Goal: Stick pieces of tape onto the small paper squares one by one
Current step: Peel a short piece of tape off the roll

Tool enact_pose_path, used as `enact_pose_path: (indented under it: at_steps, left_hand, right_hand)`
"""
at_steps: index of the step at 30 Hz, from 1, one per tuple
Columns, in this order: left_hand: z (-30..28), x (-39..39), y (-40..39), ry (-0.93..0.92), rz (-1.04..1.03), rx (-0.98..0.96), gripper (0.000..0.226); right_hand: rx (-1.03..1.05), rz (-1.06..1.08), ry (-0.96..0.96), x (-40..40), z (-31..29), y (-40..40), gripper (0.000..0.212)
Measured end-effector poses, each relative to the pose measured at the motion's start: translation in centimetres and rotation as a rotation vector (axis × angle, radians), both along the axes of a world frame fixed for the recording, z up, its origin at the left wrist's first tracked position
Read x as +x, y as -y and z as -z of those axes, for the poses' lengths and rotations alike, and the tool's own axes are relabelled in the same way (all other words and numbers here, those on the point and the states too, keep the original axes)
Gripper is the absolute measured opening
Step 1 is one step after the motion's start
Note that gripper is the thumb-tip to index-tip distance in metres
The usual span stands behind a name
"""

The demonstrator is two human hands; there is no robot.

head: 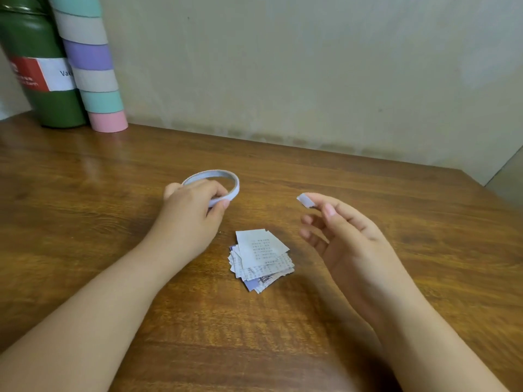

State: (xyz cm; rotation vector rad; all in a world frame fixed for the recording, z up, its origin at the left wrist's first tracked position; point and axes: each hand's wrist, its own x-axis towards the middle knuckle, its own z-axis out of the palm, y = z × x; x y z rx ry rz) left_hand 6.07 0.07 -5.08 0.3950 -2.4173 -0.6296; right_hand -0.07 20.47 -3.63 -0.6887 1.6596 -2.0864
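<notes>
Your left hand (195,210) grips the tape roll (223,182) on the table (85,222); your right hand (339,236) pinches a torn tape piece (305,200) aloft. The paper squares (261,258) lie piled between them. Next, I judge, lower that piece squarely onto the top square.

A home desk: wooden tabletop (368,193), green flask (42,89), plain wall (311,66).

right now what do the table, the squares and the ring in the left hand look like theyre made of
Table: wood or wood-look laminate, glossy; grain lines and soft reflections show.
Paper squares: thin printed paper, matte; uneven cut edges, small dark print.
Tape roll, held by the left hand: pale, thin-walled, probably tape on a card core.
</notes>
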Motion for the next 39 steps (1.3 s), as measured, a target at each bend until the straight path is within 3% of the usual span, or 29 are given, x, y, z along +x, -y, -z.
enact_pose_path:
  at_steps: [2,6,10,12,15,17,20,32,39]
  left_hand:
    - [1.1,-0.5,0.7,0.099,-0.035,-0.118,0.01]
    - [2.0,-0.9,1.6,0.233,-0.101,-0.166,0.011]
    - [1.7,-0.7,0.7,0.102,-0.165,-0.141,0.035]
    - [-0.1,0.0,-1.0,-0.041,-0.038,0.193,0.026]
    - [-2.5,1.4,-4.0,-0.054,0.388,0.987,0.023]
    - [-2.7,1.7,-5.2,-0.035,0.537,1.242,0.03]
    - [-2.6,1.6,-5.5,-0.043,0.606,1.442,0.032]
    - [-3.1,1.9,-4.6,0.034,0.588,1.541,0.02]
    - [-3.0,1.9,-4.3,0.068,0.568,1.496,0.015]
  right_hand:
    - [-0.08,-0.043,0.144,0.0,-0.2,0.1,0.023]
    - [-0.143,-0.101,0.215,0.1,-0.3,0.1,0.028]
    - [-0.137,-0.127,0.189,0.1,-0.3,-0.1,0.037]
    - [-0.116,-0.127,0.156,0.2,-0.3,-0.1,0.04]
    - [-0.064,-0.147,0.073,0.5,-0.2,0.0,0.042]
    - [-0.031,-0.17,0.01,0.7,0.0,0.1,0.044]
    - [0.023,-0.169,-0.117,0.8,0.2,0.1,0.048]
    - [0.278,-0.02,-0.697,0.6,0.5,-0.4,0.057]
    - [0.408,0.047,-0.86,0.1,0.9,-0.6,0.06]
